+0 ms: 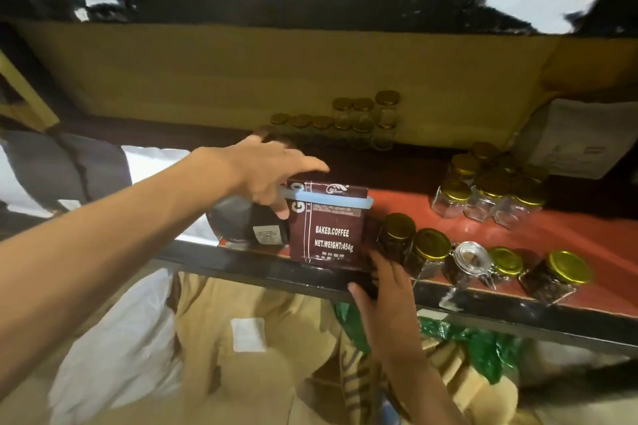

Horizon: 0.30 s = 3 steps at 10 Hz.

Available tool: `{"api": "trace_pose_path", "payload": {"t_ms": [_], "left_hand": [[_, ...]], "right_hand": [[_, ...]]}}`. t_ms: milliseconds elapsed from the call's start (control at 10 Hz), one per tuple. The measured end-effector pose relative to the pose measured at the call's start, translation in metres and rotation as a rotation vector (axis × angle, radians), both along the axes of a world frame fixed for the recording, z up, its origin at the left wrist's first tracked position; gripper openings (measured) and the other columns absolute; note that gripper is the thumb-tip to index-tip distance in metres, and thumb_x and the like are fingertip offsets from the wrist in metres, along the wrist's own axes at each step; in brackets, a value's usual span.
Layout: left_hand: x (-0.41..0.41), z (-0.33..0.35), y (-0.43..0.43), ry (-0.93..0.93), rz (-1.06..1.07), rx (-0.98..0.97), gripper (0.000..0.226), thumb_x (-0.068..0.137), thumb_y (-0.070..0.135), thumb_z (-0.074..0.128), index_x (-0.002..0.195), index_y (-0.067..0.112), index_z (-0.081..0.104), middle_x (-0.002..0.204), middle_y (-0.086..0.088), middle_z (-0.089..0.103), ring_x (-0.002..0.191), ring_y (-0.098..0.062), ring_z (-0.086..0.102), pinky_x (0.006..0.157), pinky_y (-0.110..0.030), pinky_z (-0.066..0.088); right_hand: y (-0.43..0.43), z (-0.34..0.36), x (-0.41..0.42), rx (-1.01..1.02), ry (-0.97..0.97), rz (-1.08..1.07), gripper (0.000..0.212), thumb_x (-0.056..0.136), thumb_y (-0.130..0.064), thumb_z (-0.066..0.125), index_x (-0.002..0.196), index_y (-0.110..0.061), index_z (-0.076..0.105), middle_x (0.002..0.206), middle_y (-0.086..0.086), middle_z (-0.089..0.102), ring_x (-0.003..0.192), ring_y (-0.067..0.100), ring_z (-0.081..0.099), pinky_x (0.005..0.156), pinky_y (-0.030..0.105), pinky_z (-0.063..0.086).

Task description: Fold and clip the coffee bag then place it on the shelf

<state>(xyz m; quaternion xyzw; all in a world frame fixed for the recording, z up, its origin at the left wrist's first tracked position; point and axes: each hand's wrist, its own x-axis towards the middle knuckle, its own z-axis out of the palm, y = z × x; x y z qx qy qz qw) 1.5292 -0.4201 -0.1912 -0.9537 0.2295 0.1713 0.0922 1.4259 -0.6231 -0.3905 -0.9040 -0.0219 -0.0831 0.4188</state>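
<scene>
A dark brown coffee bag (328, 235) printed "BAKED.COFFEE" stands upright at the front edge of the red shelf (518, 238). Its top is folded over, and a light blue clip (331, 201) runs across the fold. My left hand (272, 169) grips the bag's top left corner, thumb in front by the clip's end and fingers over the top. My right hand (383, 290) holds the bag's lower right corner from below, at the shelf's black front rail (241, 264).
Gold-lidded jars of coffee beans (428, 250) stand just right of the bag. Empty glass jars (490, 193) cluster further back right, and more (359, 117) line the rear wall. A dark pouch (248, 221) lies left of the bag. Sacks and a green bag (483, 348) sit below the shelf.
</scene>
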Motion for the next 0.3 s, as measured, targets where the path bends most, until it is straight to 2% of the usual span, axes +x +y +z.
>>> {"api": "trace_pose_path", "payload": {"t_ms": [100,200,300], "left_hand": [[-0.031,0.001,0.006,-0.197,-0.030,-0.073,0.090,0.083,0.043,0.070,0.153,0.037,0.014,0.158,0.001,0.028,0.143,-0.026,0.024,0.115,-0.052,0.013],[-0.074,-0.005,0.014,-0.444,-0.051,-0.196,0.080,0.084,0.052,0.064,0.151,0.028,0.027,0.158,-0.004,0.030,0.146,-0.030,0.022,0.119,-0.052,0.012],[-0.122,-0.011,0.018,-0.481,0.076,-0.316,0.073,0.086,0.056,0.057,0.148,0.025,0.036,0.157,-0.004,0.033,0.147,-0.031,0.021,0.119,-0.048,0.012]], "right_hand": [[-0.013,0.020,-0.021,0.071,0.081,0.206,0.066,0.091,-0.023,0.064,0.148,-0.027,0.032,0.149,-0.007,0.043,0.138,0.012,0.039,0.114,0.039,0.037],[-0.020,0.041,-0.044,-0.059,0.121,0.298,0.079,0.087,-0.026,0.068,0.151,-0.032,0.022,0.156,-0.007,0.034,0.142,0.013,0.034,0.115,0.040,0.035],[-0.030,0.069,-0.061,-0.191,0.181,0.248,0.075,0.088,-0.041,0.063,0.151,-0.027,0.026,0.157,0.001,0.033,0.137,0.019,0.041,0.110,0.045,0.041]]}}
